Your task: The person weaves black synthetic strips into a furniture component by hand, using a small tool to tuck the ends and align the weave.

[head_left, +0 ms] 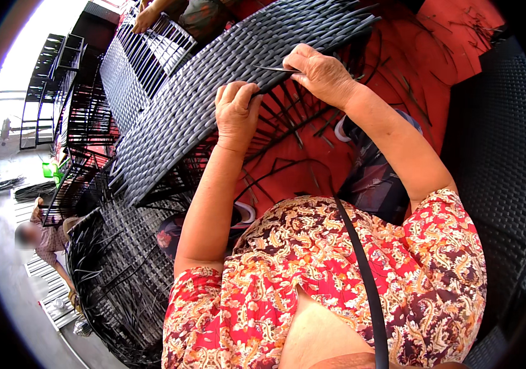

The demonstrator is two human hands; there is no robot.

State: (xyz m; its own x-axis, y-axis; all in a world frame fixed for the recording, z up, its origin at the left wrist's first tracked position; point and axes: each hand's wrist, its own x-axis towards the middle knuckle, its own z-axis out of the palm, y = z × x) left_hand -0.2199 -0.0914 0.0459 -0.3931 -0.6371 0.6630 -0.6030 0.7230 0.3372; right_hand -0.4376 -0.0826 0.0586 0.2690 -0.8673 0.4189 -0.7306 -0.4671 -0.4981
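The person's left hand (236, 114) is gripping the near edge of a dark grey woven panel (204, 92), while the right hand (323, 75) is pinching a slim pointed piece (270, 68), its tip pointing left over the weave. Loose dark strips are littering the red floor covering (410, 80) to the right. Black frames (87, 117) are standing at far left; nearer, a rounded woven piece (140, 246) is trailing ragged strands, and another person (50, 240) is stretching out an arm beside it.
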